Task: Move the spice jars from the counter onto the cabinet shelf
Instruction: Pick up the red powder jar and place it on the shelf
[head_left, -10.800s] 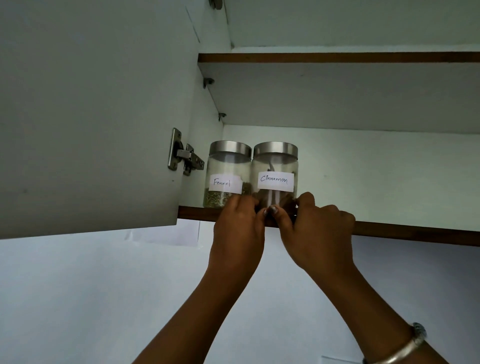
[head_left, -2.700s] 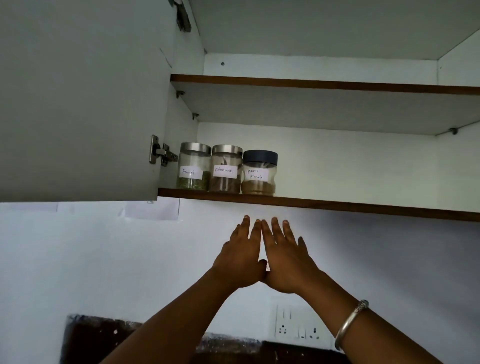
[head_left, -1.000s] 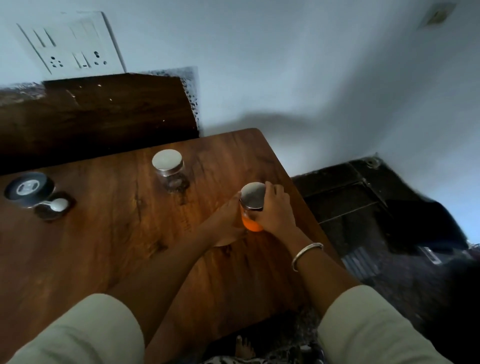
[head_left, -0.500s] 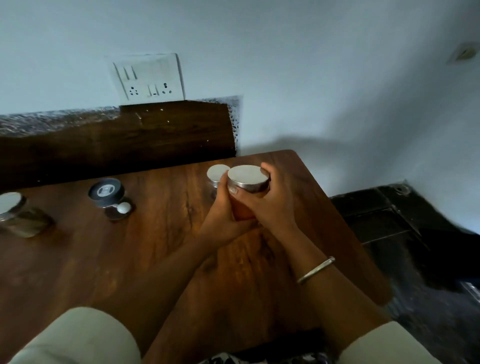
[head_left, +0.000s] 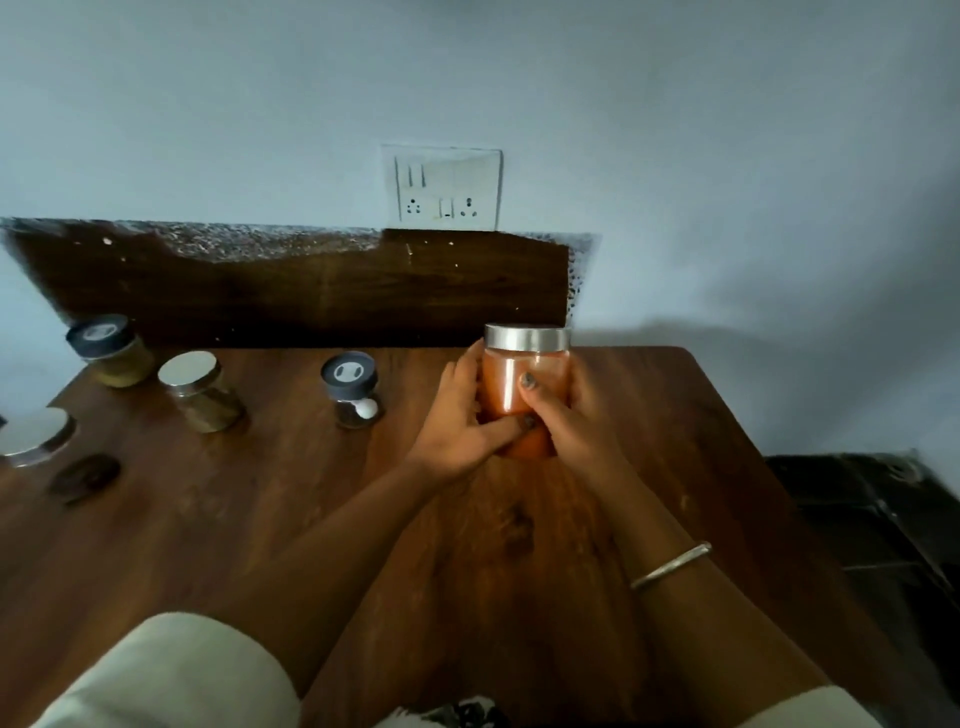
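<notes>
The orange-filled jar (head_left: 501, 382), upright with a silver lid, sits between both hands over the back right part of the desk (head_left: 701, 415); whether its base touches the wood cannot be told. The left hand (head_left: 457, 415) curls round its left side with the thumb across the lower front, and the right hand (head_left: 569, 415) wraps the right side, thumb pressed on the glass. A metal bangle (head_left: 670, 564) circles the right wrist. To the left on the desk stand a dark-lidded jar (head_left: 353, 389), a silver-lidded jar (head_left: 200, 389), a second dark-lidded jar (head_left: 111, 353) and, at the edge, another silver-lidded jar (head_left: 34, 434). A socket plate (head_left: 447, 189) is on the wall above.
</notes>
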